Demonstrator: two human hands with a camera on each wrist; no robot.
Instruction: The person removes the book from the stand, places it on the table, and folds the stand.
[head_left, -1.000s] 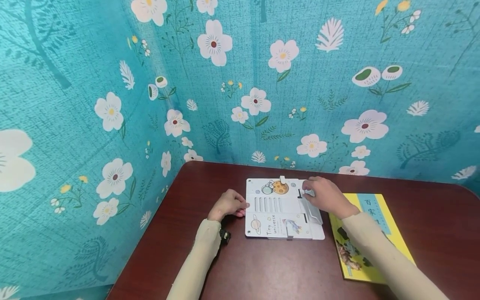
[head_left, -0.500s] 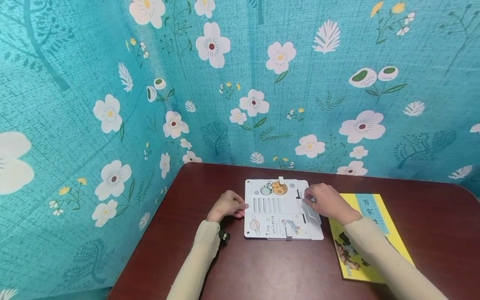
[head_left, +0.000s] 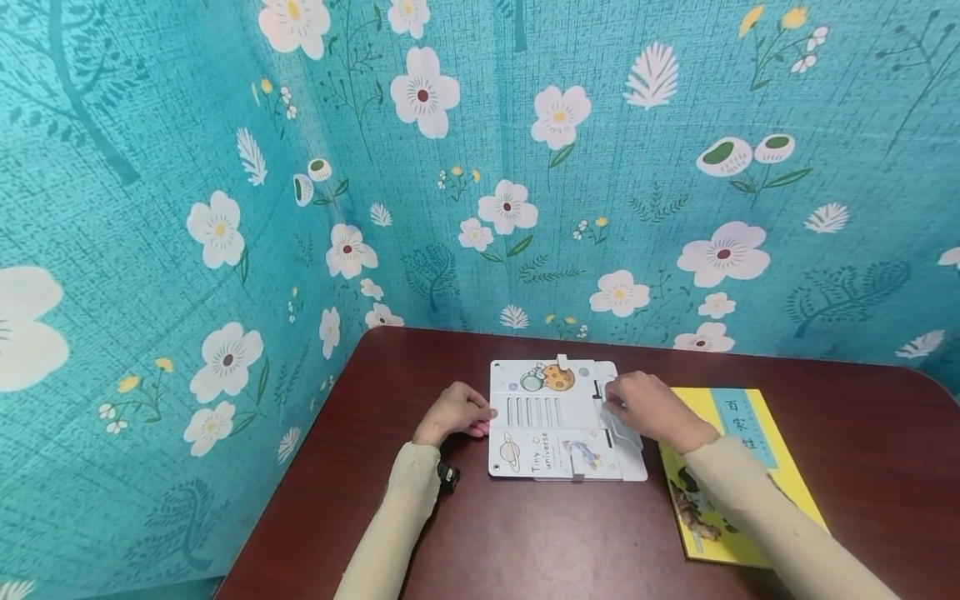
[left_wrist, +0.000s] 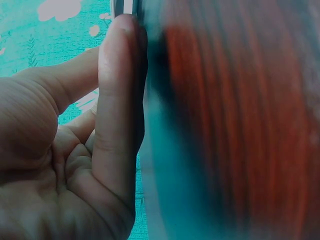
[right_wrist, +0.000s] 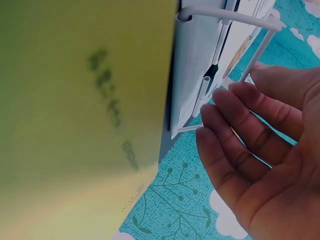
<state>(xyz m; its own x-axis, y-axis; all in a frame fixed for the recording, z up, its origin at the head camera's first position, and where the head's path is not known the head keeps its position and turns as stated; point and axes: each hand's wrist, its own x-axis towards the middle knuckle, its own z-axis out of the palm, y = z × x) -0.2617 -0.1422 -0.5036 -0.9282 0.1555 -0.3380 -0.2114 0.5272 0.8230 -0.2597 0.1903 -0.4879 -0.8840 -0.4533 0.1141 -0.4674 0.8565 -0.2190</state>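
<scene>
A white folding book stand (head_left: 579, 412) lies flat on the dark red table, printed with an astronaut, planets and "Tiny universe". My left hand (head_left: 453, 412) pinches its left edge; the left wrist view shows the thumb or finger tip right at that thin edge (left_wrist: 128, 7). At the stand's right end, my right hand (head_left: 654, 407) pinches a white wire support (right_wrist: 235, 16) between thumb and index finger. In the right wrist view this wire stands out from the stand's panel (right_wrist: 195, 65), and the other fingers are bent beside it.
A yellow book (head_left: 780, 479) with a blue title strip lies right of the stand, partly under my right forearm. Small clips (head_left: 562, 362) sit on the stand's long edges. A flowered teal curtain (head_left: 465, 275) borders the table (head_left: 555, 533) at the back and left.
My right hand has shifted slightly toward me with the wire support, which now stands more raised from the stand's right end. My left hand keeps its place on the left edge.
</scene>
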